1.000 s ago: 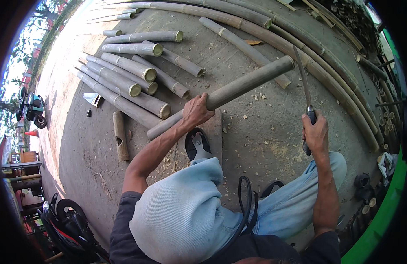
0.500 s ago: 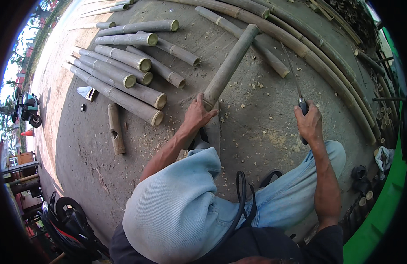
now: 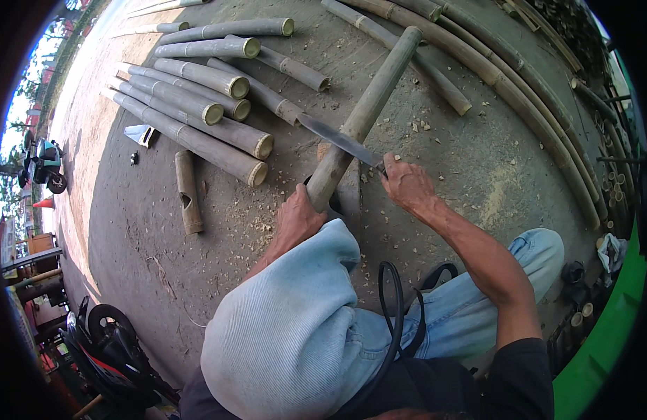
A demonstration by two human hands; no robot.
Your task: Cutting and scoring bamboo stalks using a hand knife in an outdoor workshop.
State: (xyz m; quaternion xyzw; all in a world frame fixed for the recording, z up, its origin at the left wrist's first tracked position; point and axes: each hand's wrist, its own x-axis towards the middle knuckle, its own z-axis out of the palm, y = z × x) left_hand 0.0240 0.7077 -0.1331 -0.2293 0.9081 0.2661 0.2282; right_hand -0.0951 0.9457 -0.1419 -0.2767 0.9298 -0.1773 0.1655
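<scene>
The bamboo length (image 3: 381, 98) is positioned at a slant in front of the knees, its far end directed up and to the right. Its near end is gripped by the left hand (image 3: 299, 218), the fingers curled against its side. A long blade (image 3: 335, 137) is set crosswise over the bamboo's middle; whether its edge makes contact cannot be told. The blade is held at its handle end by the right hand (image 3: 409, 184), which is clenched; the handle is largely hidden. A wooden block (image 3: 349, 190) is located beneath the bamboo. To the left, a short notched bamboo piece (image 3: 186, 185) is laid beside a group of cut bamboo poles (image 3: 194, 140). To the right, long bamboo poles (image 3: 488, 68) are laid across the ground. A dark motorbike (image 3: 112, 343) is parked at lower left.
</scene>
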